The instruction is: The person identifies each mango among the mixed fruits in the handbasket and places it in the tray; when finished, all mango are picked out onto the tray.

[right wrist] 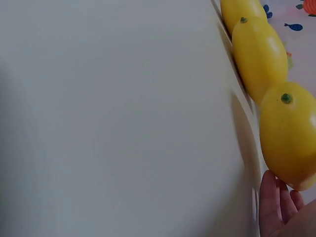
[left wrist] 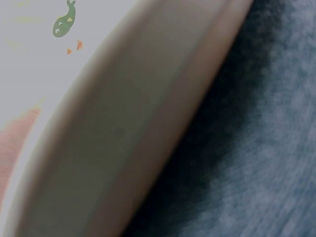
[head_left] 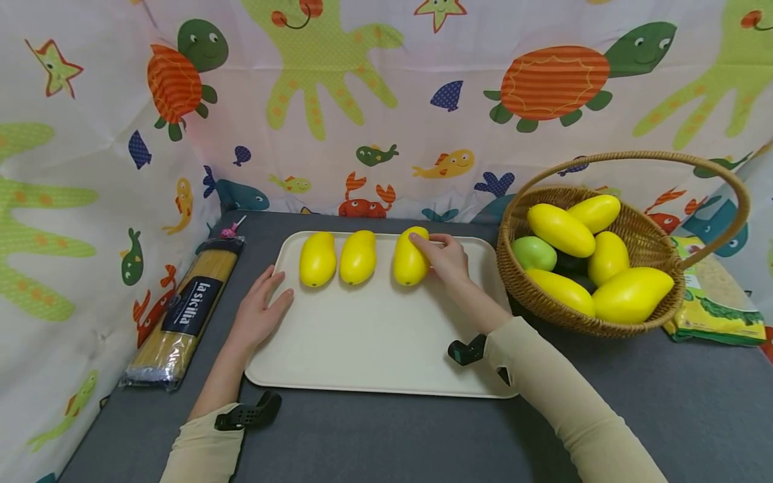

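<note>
My right hand (head_left: 447, 258) holds a yellow mango (head_left: 408, 265) at the back of a cream tray (head_left: 374, 349), thumb on top and fingers along its right side. In the right wrist view, the fingers (right wrist: 269, 202) show at the lower end of this mango (right wrist: 290, 133). Two more mangoes, a left one (head_left: 317, 260) and a middle one (head_left: 359, 258), lie to its left along the tray's back edge. With fingers spread, my left hand (head_left: 258, 315) rests at the tray's left rim. The left wrist view shows mostly the blurred tray side (left wrist: 113, 123).
A wicker basket (head_left: 513, 268) with a tall handle stands right of the tray, holding several yellow mangoes and a green fruit (head_left: 534, 254). Behind it lies a yellow-green packet (head_left: 718, 322). A spaghetti pack (head_left: 187, 308) lies at left. A patterned curtain (head_left: 374, 100) closes the back.
</note>
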### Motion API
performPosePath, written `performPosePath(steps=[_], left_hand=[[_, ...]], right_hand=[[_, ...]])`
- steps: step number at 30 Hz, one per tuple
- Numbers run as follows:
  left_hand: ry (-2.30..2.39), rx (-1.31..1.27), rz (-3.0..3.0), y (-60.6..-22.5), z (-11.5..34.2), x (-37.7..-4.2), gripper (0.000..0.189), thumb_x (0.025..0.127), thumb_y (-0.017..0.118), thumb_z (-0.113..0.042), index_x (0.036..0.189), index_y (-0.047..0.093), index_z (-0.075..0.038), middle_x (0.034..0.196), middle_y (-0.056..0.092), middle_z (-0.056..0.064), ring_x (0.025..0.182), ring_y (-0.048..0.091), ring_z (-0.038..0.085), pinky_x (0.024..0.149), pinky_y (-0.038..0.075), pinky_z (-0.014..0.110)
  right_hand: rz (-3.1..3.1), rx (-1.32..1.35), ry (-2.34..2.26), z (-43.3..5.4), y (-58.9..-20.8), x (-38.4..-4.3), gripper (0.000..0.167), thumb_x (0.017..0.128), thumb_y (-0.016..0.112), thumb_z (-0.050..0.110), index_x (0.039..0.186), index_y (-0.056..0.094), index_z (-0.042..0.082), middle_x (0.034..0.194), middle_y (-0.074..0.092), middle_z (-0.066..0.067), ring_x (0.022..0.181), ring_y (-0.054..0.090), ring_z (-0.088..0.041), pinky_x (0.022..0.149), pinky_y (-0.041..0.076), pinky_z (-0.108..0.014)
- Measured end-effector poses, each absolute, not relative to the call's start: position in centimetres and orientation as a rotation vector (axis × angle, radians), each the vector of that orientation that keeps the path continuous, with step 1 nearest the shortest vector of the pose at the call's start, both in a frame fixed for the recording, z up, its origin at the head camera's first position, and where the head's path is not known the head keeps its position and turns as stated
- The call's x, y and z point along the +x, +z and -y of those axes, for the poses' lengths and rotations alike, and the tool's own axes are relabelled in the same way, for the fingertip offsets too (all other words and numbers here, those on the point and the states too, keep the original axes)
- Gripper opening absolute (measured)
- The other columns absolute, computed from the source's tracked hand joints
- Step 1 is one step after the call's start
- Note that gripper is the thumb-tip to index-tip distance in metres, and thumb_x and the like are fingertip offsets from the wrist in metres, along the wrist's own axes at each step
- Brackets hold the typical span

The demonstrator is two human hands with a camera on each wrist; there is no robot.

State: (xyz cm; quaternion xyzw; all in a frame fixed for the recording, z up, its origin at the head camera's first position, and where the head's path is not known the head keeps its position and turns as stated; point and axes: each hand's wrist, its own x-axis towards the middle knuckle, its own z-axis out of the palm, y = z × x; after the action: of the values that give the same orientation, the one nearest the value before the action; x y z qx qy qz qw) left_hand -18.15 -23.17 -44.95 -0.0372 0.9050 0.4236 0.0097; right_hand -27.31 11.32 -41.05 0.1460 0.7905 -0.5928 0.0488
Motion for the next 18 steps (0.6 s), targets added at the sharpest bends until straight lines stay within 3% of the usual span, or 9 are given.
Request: performPosePath(steps=[18], left_hand=[[1.327,-0.111,-2.824,-45.0,23.2,-18.1,0.063,0.099,0.054,-0.042,0.151,0.038,-0.01,0.162,0.015,0.005,0.146,0.016,0.036,0.112,0.017,0.062]], right_hand=[[-2.533,0.441,-1.617,-9.6,-41.9,-28.5,0.072,0.073,0.073,0.065,0.121,0.061,0.013,0.111,0.062,-0.004,0.091,0.058,-0.02,0.062,0.05,-0.024]])
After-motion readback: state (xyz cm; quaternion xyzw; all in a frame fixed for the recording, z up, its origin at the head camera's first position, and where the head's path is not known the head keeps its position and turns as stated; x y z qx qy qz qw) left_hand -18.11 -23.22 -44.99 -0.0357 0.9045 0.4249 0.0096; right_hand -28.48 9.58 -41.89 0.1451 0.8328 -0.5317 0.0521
